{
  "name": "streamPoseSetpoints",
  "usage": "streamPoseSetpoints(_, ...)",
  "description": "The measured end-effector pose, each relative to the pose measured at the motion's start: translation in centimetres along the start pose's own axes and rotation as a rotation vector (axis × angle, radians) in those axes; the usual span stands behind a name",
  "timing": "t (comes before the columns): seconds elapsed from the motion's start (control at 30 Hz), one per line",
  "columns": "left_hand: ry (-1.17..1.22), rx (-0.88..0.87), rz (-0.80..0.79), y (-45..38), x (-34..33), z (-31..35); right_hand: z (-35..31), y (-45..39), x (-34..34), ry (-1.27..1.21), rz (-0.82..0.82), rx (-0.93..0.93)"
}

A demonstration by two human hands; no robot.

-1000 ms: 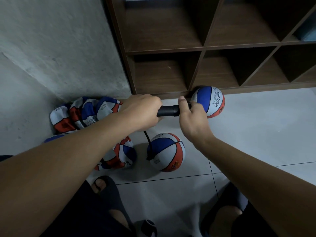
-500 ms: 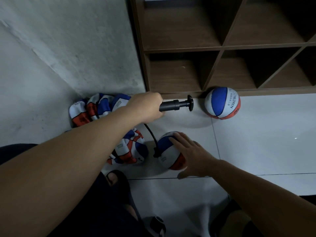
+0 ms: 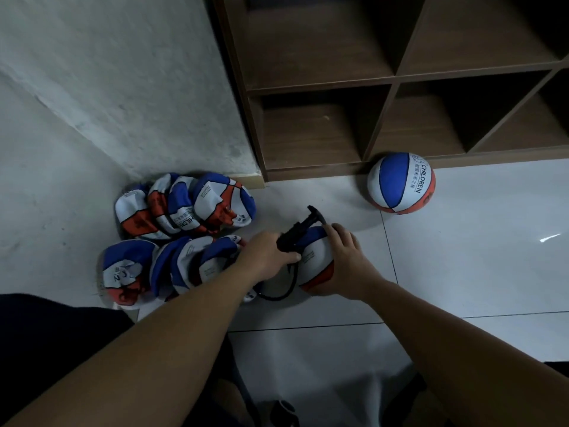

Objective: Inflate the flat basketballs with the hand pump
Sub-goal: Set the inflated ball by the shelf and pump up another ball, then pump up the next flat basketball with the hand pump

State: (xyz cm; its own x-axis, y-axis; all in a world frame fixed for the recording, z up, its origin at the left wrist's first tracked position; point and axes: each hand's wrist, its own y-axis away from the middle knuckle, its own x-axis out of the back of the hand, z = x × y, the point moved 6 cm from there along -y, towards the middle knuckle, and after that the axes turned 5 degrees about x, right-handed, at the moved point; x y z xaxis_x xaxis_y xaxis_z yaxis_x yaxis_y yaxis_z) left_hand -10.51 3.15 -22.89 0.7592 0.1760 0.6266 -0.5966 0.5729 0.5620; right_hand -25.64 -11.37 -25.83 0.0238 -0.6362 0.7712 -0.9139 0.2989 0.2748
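While the left hand (image 3: 267, 253) grips the hand pump (image 3: 298, 234) | right hand (image 3: 345, 266) curls round the round ball (image 3: 317, 260), on the floor beside the flat basketballs (image 3: 184, 204) | risk: hose (image 3: 284, 288) tugged sideways, needle bends or slips out.

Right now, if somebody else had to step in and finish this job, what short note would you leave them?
Left hand grips the black hand pump; its hose loops down beside the ball.
Right hand holds the round ball on the floor; whether the needle is in cannot be seen.
Done: one inflated ball sits by the wooden shelf.
Left: the pile of flat balls against the wall, each to be pumped.
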Motion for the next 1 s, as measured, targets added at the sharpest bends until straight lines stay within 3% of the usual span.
streamPoseSetpoints(0.17, 0.119, 0.030, 0.052, -0.9, -0.7, 0.5, 0.7, -0.8, -0.2, -0.006, 0.039, -0.033)
streamPoseSetpoints(0.27, 0.020, 0.073, 0.156, -1.3, -0.3, 0.8, 0.0, -0.9, -0.3, 0.031, 0.052, -0.005)
streamPoseSetpoints(0.43, -0.176, 0.079, 0.189, 0.1, 0.0, 1.6, -0.3, -0.5, -0.3, 0.077, 0.056, 0.052)
streamPoseSetpoints(0.67, -0.114, -0.032, 0.256, 2.0, 9.3, 8.8, 1.7, 2.7, 1.4, -0.134, 0.072, -0.057)
streamPoseSetpoints(0.83, -0.121, -0.093, 0.212, 3.4, 13.8, 14.2, 7.6, 6.9, 7.1, -0.095, 0.165, -0.178)
streamPoseSetpoints(1.0, -0.053, -0.164, 0.191, 2.2, 12.0, 19.7, 16.0, 10.5, 16.3, -0.013, 0.282, -0.417)
